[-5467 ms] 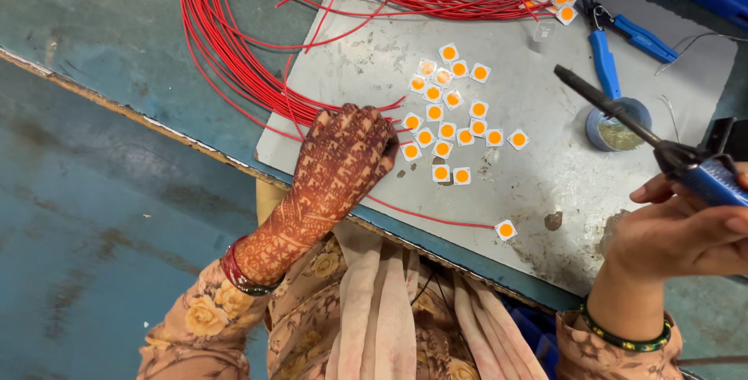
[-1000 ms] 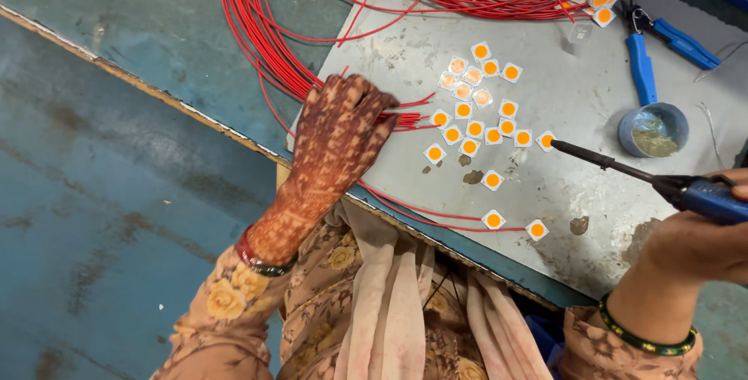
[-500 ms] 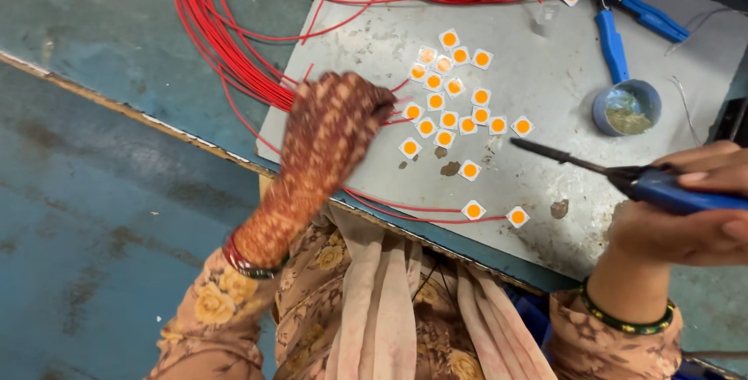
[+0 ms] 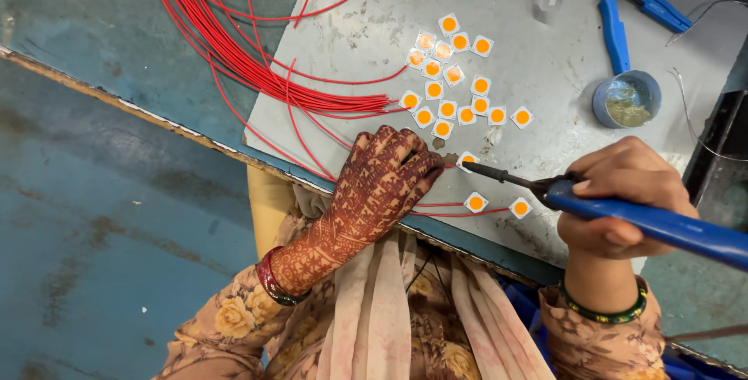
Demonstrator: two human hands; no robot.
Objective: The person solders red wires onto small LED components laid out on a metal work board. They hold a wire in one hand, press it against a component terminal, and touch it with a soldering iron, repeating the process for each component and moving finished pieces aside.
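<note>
My left hand (image 4: 386, 181), patterned with henna, rests on the near edge of a grey metal plate (image 4: 545, 61), fingertips pinching a red wire against a small white square chip with an orange centre (image 4: 466, 160). My right hand (image 4: 623, 193) grips a blue-handled soldering iron (image 4: 662, 224); its dark tip (image 4: 471, 167) touches that chip beside my left fingertips. Two more chips (image 4: 475, 202) (image 4: 520, 208) with red wires attached lie just in front. Several loose chips (image 4: 452, 76) are clustered farther back on the plate.
A big bundle of red wires (image 4: 234, 53) loops across the blue-green bench at the left and top. Blue-handled pliers (image 4: 619, 14) and a small blue round tin (image 4: 626, 100) sit at the right. A black box (image 4: 721, 162) stands at the far right edge.
My left hand slid right along the plate's near edge to a chip. The soldering iron's tip came down and left onto that chip. A second wired chip has appeared since the oldest frame.
</note>
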